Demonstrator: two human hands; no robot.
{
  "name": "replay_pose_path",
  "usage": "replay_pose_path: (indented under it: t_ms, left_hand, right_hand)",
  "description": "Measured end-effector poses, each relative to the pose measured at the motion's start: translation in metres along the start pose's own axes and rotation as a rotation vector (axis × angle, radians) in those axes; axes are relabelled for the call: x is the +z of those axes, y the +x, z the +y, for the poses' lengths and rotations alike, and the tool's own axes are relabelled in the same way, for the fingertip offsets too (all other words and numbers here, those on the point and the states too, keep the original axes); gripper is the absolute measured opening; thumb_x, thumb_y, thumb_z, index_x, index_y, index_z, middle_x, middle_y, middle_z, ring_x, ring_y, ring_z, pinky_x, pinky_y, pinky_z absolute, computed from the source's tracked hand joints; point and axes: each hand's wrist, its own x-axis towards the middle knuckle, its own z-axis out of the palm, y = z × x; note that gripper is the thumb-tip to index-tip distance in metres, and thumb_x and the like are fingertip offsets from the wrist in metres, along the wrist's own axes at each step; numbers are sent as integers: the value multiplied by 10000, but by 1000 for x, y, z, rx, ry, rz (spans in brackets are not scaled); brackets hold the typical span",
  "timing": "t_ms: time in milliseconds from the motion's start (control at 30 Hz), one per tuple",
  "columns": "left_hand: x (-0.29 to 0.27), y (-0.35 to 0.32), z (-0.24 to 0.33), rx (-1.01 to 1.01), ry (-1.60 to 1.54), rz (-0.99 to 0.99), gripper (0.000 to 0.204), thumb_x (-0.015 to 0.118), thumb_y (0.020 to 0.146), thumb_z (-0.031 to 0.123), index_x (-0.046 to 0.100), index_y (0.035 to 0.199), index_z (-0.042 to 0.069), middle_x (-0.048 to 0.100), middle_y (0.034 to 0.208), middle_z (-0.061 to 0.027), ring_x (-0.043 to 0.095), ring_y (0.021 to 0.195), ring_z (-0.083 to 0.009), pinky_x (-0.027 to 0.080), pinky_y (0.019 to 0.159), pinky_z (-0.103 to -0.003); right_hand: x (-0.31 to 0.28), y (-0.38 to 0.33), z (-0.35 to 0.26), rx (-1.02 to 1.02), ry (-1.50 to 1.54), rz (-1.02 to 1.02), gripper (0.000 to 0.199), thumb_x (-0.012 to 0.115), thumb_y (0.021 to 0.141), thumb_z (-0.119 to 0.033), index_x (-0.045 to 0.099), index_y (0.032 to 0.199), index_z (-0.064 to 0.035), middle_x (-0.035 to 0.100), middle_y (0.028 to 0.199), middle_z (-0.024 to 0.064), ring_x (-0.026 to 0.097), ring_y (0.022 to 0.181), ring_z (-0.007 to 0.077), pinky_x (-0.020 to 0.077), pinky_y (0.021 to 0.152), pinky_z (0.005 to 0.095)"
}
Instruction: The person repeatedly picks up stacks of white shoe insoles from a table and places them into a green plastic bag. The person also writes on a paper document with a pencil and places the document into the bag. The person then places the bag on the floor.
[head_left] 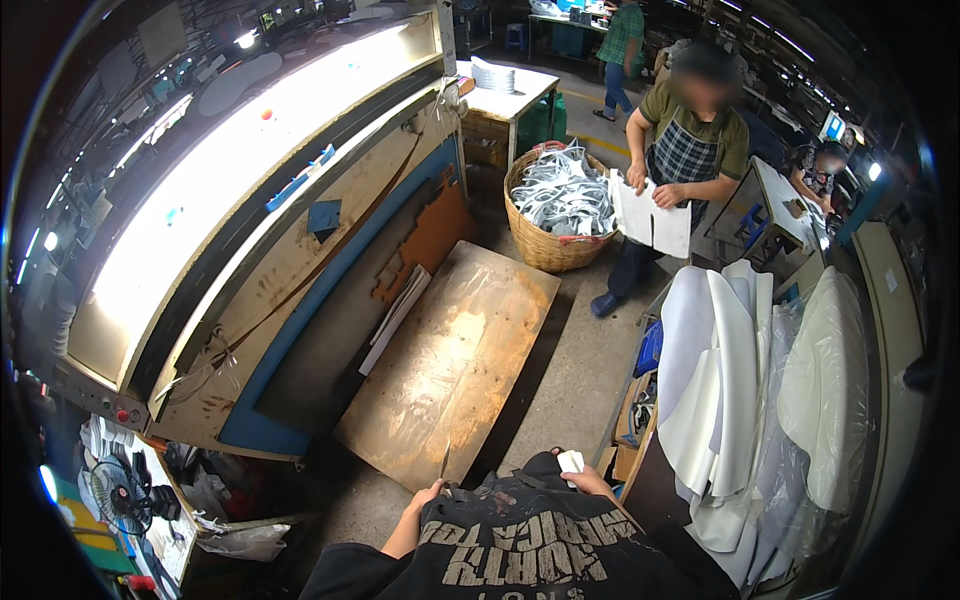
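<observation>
- Right below the camera is the person's dark shirt (520, 545) with big pale letters on it.
- At the left edge of the shirt, the left hand (428, 497) is closed around the handle of a thin knife (445, 466). The blade points up, toward the wooden board.
- At the right edge of the shirt, the right hand (588, 480) is curled around a small white piece (571, 461). The piece sticks up out of the fingers.
- Just past both hands, a big brown wooden board (455, 360) lies flat and slanted on the grey floor.
- Left of the board stands a long work table (250, 290) with a bright lit top, a wooden side and a blue strip along the bottom. A small blue square (323, 217) is stuck on the wooden side. Orange-brown cut pieces (425, 245) lean against it.
- At the low left, a small black fan (120, 492) sits beside red buttons (124, 415).
- On the right, big white sheets (720, 370) hang over a stand. More pale sheets under clear plastic (825, 390) are beside them. A blue box (648, 350) shows under the stand.
- Far back, a round woven basket (555, 245) is full of white and grey strips.
- Next to the basket stands another person in a checked apron (683, 160), holding a white sheet (652, 218) with both hands.
- Behind the basket, a white table (515, 95) has a stack of white things on it.
</observation>
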Motion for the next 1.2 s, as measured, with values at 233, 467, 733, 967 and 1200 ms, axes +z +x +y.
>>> replay_pose_path:
  t_ms: [233,467,733,967,1200]
  left_hand:
    - [0,2,-4,146,3,-1,775,661,956,429,283,1617,285,717,1183,-245,712,1083,-407,546,929,-458]
    - [1,5,-7,152,-50,-23,822,679,944,406,254,1633,264,724,1154,-243,717,1067,-413,550,926,-451]
    - [11,2,-2,32,-229,77,910,461,944,773,722,1203,-59,666,1301,-311,623,1276,-396,485,1044,-451]
    - [12,0,0,-28,-215,73,883,443,954,770,720,1231,-22,666,1300,-309,619,1284,-388,478,1054,-453]
    - [9,-1,1,74,-110,62,729,486,961,696,596,1392,118,686,1229,-312,658,1199,-404,506,1001,-466]
  right_hand:
    - [-2,-7,-5,36,-4,37,586,842,804,-371,709,1238,-1,765,1081,137,722,964,243,553,845,373]
    - [-5,-15,-11,-14,23,-16,585,837,812,-363,700,1252,-2,762,1096,133,716,976,236,549,851,368]
    - [-4,-6,-5,17,-15,5,614,827,818,-386,686,1281,-9,756,1112,150,715,1006,247,547,866,378]
    - [-6,-16,-13,17,19,-24,619,831,808,-384,686,1274,-4,756,1067,126,707,944,234,546,821,371]
    - [-8,-28,-25,39,-11,-16,627,829,806,-382,678,1269,13,749,1054,122,702,921,235,541,796,362]
